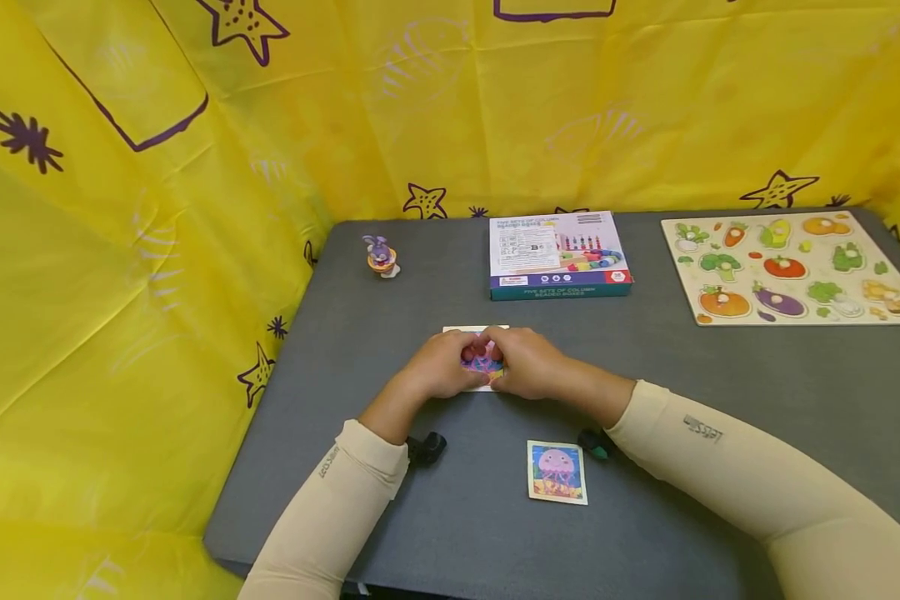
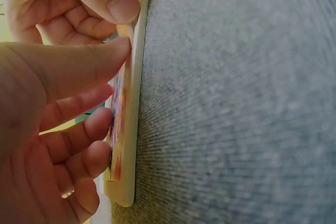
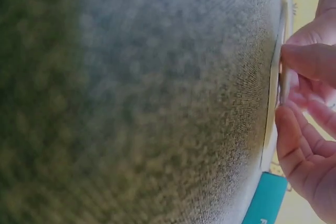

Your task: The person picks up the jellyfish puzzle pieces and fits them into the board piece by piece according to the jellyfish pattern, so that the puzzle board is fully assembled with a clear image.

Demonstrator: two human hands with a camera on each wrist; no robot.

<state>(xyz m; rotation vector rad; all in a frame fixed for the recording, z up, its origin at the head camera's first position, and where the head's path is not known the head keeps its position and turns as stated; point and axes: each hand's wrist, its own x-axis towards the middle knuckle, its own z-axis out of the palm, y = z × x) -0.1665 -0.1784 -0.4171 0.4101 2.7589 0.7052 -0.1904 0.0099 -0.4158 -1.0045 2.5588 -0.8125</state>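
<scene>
A jellyfish puzzle [image 1: 484, 363] with a pale border lies flat on the grey table, partly covered by both hands. My left hand [image 1: 442, 365] holds its left side, thumb at the near edge and bent fingers touching the picture. From the other side, my right hand [image 1: 528, 362] grips it likewise, its thumb near the left thumb. In the right wrist view a thin flat edge [image 3: 284, 80] shows between the thumbs, slightly raised from the board below. Nearer the front lies a jellyfish picture card [image 1: 557, 472].
Behind the hands lies a beaded-toy box [image 1: 561, 254]. A wooden vegetable board [image 1: 795, 267] occupies the back right. A small purple rabbit-like figure [image 1: 380, 256] stands at the back left. Yellow patterned cloth [image 1: 450, 108] hangs along the back and left edges of the table.
</scene>
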